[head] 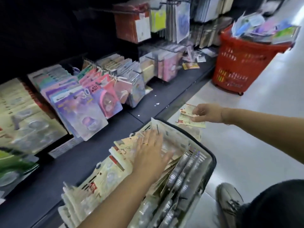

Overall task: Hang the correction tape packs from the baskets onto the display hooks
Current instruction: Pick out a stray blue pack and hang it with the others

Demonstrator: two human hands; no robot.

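Many packs [105, 183] fill white basket [201, 156], left hand [153, 152] flat on them; right hand [208, 112] pinches one pack [187, 122].

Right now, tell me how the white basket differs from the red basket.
The white basket is low and close, under the left hand; the red basket is taller and stands farther away. The white basket holds packs filed in rows; the red basket is heaped above its rim with loose ones. Both have slotted walls.

Left hand [153, 150] lies flat (fingers spread); right hand [207, 113] pinches a pack [185, 119].
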